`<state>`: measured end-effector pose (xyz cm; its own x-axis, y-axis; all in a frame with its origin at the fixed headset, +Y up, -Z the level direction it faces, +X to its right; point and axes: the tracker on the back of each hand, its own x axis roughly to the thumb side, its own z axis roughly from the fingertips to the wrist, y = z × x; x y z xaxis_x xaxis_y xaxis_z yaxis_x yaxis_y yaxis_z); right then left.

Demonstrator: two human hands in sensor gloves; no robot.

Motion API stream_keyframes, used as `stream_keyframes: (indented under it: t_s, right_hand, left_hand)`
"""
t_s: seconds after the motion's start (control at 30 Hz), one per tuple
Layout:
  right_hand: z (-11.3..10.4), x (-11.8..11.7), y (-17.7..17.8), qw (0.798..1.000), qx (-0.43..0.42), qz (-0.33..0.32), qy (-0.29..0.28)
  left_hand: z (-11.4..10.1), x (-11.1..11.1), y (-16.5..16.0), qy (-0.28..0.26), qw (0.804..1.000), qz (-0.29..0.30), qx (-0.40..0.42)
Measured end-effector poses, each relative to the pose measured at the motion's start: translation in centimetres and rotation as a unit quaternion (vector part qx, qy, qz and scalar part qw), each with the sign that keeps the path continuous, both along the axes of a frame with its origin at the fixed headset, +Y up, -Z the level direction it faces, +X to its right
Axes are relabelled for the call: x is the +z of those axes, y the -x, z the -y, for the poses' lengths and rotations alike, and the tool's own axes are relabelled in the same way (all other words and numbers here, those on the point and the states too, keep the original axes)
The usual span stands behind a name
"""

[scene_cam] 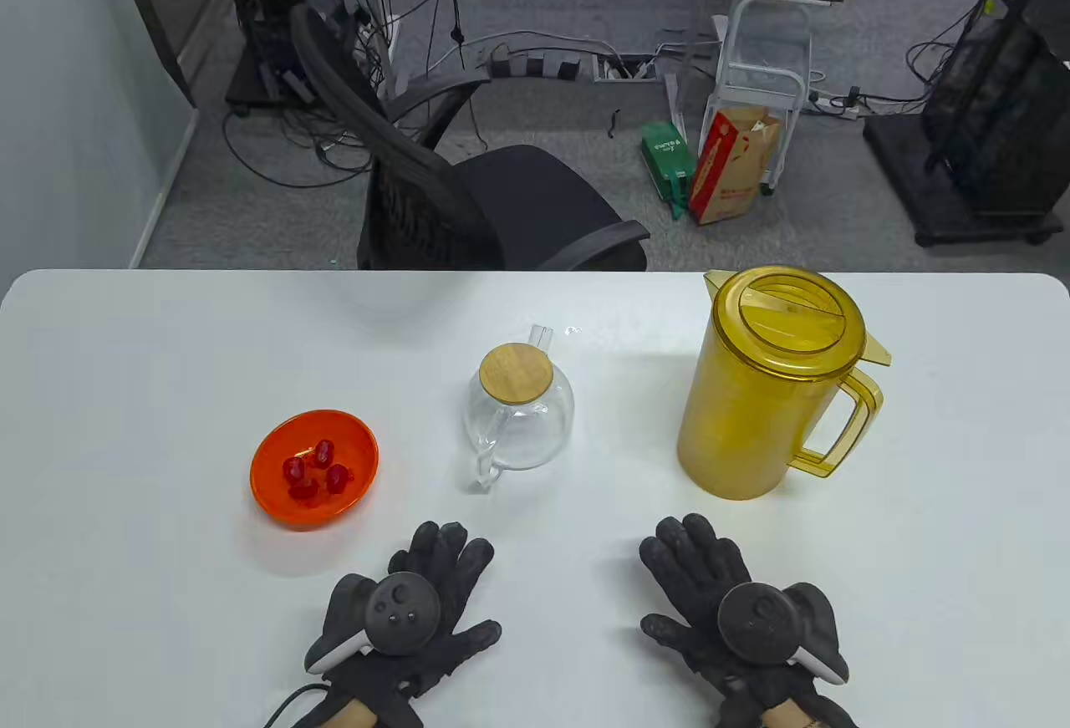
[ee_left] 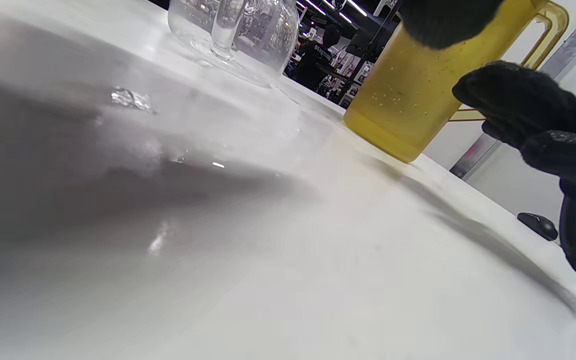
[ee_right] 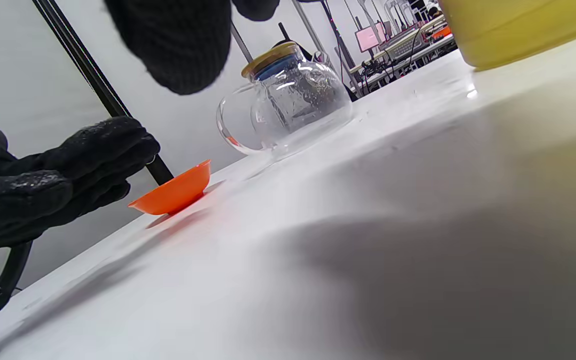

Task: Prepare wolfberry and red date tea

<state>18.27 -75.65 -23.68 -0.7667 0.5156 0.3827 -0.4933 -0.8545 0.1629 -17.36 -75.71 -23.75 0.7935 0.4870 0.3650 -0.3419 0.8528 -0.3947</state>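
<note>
Left hand (scene_cam: 410, 603) flat on the white table (scene_cam: 125, 394), fingers spread, holding nothing. Right hand (scene_cam: 736, 607) likewise flat and empty, fingers spread. Just beyond the left hand, an orange bowl (scene_cam: 276, 502) with a few red dates (scene_cam: 315, 467). Between the hands and farther back, a glass teapot (scene_cam: 520, 410) capped by a bamboo lid (scene_cam: 517, 374). Beyond the right hand, a yellow pitcher (scene_cam: 769, 381), lid on. No legible writing on any of them.

Table view evenly and brightly lit from overhead, sharp throughout, soft shadows cast beside the orange bowl (scene_cam: 314, 469) and yellow pitcher (scene_cam: 773, 381), wrist views tilted, broad grey shadows and small glints seen on the white table (ee_left: 288, 260), near fingers blurred
</note>
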Motion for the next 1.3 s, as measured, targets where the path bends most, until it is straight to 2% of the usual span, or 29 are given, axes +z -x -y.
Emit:
stream_keyframes:
  t_s: [0.33, 0.47, 0.57, 0.7, 0.8, 0.87, 0.93, 1.1, 1.23, 1.3]
  right_hand:
    - [-0.3, 0.0, -0.4, 1.000, -0.015, 0.002, -0.003]
    - [-0.6, 0.0, -0.7, 1.000, -0.024, 0.005, -0.005]
    - [-0.6, 0.0, -0.9, 1.000, -0.025, 0.009, -0.005]
    - [-0.8, 0.1, -1.1, 0.999, -0.032, 0.016, -0.010]
    - [-0.8, 0.1, -1.1, 0.999, -0.032, 0.013, -0.006]
    - [-0.8, 0.1, -1.1, 0.999, -0.032, 0.011, -0.008]
    - [-0.8, 0.1, -1.2, 0.999, -0.032, 0.011, -0.010]
    - [-0.8, 0.1, -1.3, 0.999, -0.036, 0.013, -0.006]
    - [-0.9, 0.1, -1.4, 0.999, -0.040, 0.019, -0.004]
    - [-0.9, 0.0, -1.5, 0.999, -0.041, 0.019, 0.000]
  left_hand:
    - [0.4, -0.2, -0.1, 0.007, 1.000, -0.004, -0.010]
    - [-0.2, -1.1, 0.0, 0.002, 1.000, -0.016, 0.002]
    - [-1.9, -3.0, -0.1, -0.016, 0.999, -0.041, -0.016]
    - [-3.9, -6.6, -0.4, -0.030, 0.994, -0.106, 0.024]
    - [-4.4, -9.4, -0.6, -0.026, 0.987, -0.157, 0.036]
    - [-4.2, -11.3, -1.0, -0.026, 0.978, -0.202, 0.038]
    - [-3.6, -13.1, -1.5, -0.014, 0.976, -0.218, 0.015]
    - [-2.5, -15.0, -3.3, -0.035, 0.971, -0.236, -0.014]
    - [-2.2, -15.5, -4.9, -0.098, 0.958, -0.271, -0.009]
    - [-2.0, -15.8, -5.2, -0.102, 0.955, -0.279, -0.019]
